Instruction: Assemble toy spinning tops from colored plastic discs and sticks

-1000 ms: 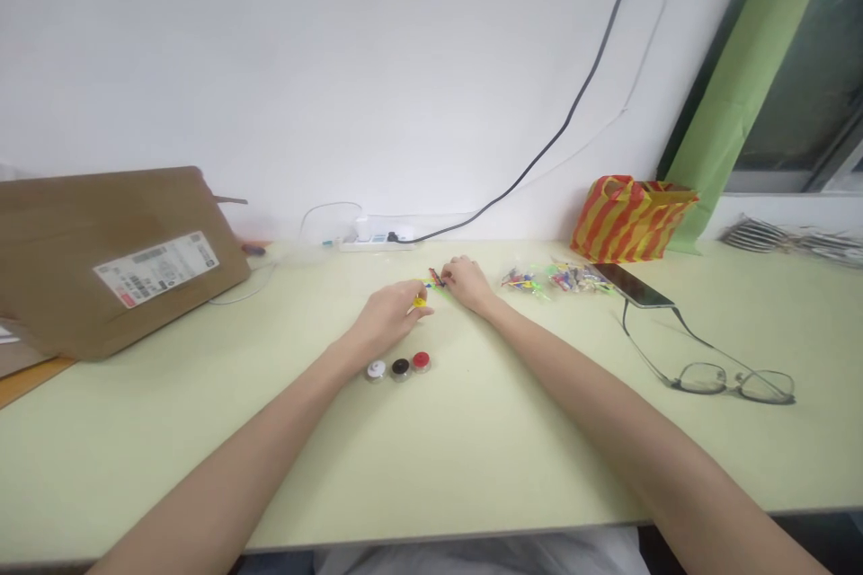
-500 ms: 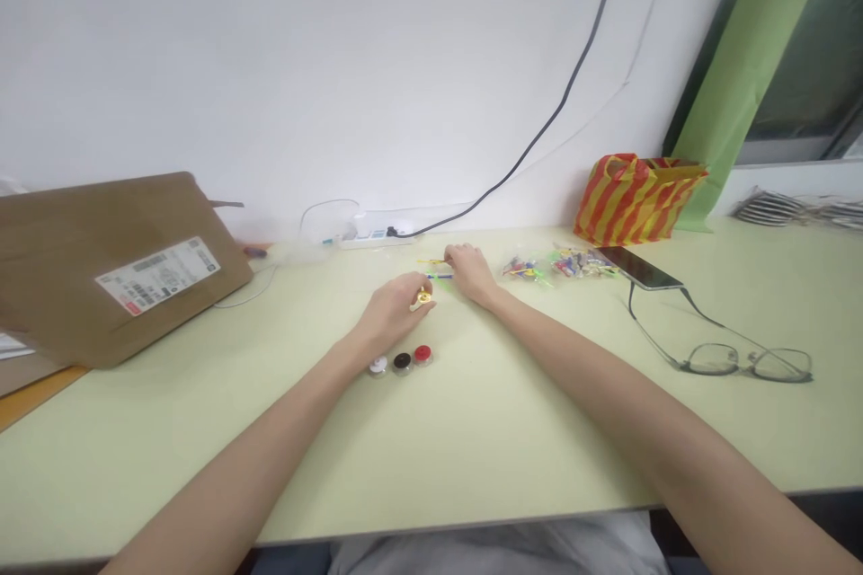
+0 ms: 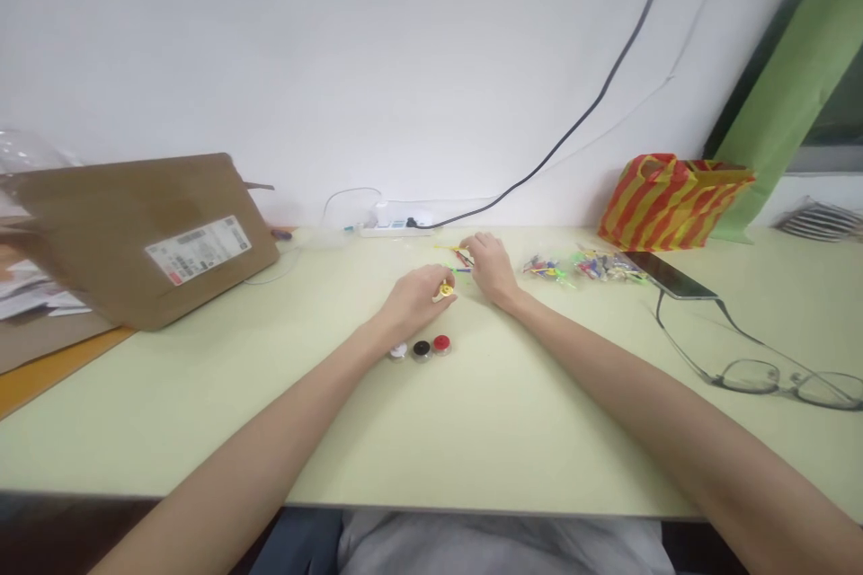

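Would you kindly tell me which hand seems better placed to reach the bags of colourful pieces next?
Probably the right hand: it is nearer those bags, though it is also by a thin yellow strip. The left hand is farther away, holding a small yellow object.

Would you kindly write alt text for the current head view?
A person's left hand holds a small yellow piece over a pale green table, while the right hand is at thin coloured pieces. Nearer the viewer sit three small round items topped white, black and red; a cardboard package is at left, a striped bag, phone and glasses at right.
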The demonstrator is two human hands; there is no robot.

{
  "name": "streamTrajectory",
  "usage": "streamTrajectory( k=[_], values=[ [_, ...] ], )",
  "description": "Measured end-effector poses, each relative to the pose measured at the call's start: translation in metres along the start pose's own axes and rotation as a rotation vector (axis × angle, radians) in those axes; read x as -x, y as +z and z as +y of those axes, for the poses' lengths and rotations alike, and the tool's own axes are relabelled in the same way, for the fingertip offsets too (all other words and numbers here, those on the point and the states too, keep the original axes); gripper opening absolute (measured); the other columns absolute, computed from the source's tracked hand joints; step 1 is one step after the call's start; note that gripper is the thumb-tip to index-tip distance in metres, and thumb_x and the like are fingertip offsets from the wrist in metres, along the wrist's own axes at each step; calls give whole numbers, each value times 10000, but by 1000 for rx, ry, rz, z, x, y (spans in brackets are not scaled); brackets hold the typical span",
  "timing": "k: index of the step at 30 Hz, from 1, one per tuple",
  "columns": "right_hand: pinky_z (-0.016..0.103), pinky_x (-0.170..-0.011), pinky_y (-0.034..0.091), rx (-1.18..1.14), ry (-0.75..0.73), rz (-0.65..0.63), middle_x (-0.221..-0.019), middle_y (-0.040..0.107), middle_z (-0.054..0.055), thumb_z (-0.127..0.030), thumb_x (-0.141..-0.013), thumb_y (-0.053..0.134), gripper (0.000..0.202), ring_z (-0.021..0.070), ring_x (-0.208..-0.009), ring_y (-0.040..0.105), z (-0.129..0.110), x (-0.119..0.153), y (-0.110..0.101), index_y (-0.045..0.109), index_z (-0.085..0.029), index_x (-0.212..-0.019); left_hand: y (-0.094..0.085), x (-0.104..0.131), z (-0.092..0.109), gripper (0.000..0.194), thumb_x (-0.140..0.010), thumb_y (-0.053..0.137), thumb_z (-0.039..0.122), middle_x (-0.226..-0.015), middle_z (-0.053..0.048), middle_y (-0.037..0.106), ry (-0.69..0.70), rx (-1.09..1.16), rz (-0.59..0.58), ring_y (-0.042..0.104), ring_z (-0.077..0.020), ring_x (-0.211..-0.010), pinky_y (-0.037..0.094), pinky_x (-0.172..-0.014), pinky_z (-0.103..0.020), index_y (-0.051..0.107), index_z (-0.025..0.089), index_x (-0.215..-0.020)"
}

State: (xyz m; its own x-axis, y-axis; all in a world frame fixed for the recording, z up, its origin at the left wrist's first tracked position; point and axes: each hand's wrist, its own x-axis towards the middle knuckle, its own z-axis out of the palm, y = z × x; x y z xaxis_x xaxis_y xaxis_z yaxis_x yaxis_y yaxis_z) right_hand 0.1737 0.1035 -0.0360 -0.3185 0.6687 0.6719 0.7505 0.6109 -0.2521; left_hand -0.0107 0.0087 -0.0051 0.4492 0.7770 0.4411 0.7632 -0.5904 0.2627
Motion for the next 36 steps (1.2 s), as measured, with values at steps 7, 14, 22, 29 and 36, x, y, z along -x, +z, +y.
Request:
streamTrajectory(
  k=[7, 14, 22, 29, 36],
  values=[
    [356, -813, 458, -469, 223, 88, -940, 692, 68, -206, -912, 413, 219, 230, -864, 628, -28, 44, -30, 621, -208, -979, 6, 1, 5, 82, -889, 612, 262, -888, -12, 636, 46, 25, -1, 598, -189, -808, 440, -712, -303, 616, 212, -953],
    [347, -741, 488, -770, 421, -56, -813, 664, 41, -344, -852, 563, 160, 205, -769, 625, -48, 94, -75, 649, -229, -923, 5, 4, 28, 115, -882, 620, 262, -896, -35, 651, 139, 115, -108, 617, -211, -873, 476, -772, -321, 643, 207, -981],
    [299, -643, 467, -987, 540, -65, -753, 599, 10, -407, -807, 633, 199, 157, -668, 553, -37, 89, -83, 636, -227, -890, 4, 9, 46, 151, -934, 537, 211, -970, -51, 580, 232, 149, -140, 583, -198, -907, 482, -805, -319, 655, 209, -1027],
    [289, -640, 454, -1087, 514, -152, -701, 554, -6, -544, -817, 689, 337, 142, -639, 512, -47, 90, -88, 612, -216, -811, 3, 7, 38, 160, -946, 554, 289, -1151, -70, 585, 135, 169, -65, 634, -206, -929, 525, -819, -348, 679, 237, -1033],
    [278, -631, 416, -1085, 467, -200, -681, 549, -7, -587, -807, 713, 399, 137, -638, 483, -48, 89, -91, 597, -210, -754, 9, 4, 36, 148, -912, 623, 321, -967, -35, 669, 72, 262, -59, 611, -184, -855, 502, -816, -320, 684, 206, -981]
  ],
)
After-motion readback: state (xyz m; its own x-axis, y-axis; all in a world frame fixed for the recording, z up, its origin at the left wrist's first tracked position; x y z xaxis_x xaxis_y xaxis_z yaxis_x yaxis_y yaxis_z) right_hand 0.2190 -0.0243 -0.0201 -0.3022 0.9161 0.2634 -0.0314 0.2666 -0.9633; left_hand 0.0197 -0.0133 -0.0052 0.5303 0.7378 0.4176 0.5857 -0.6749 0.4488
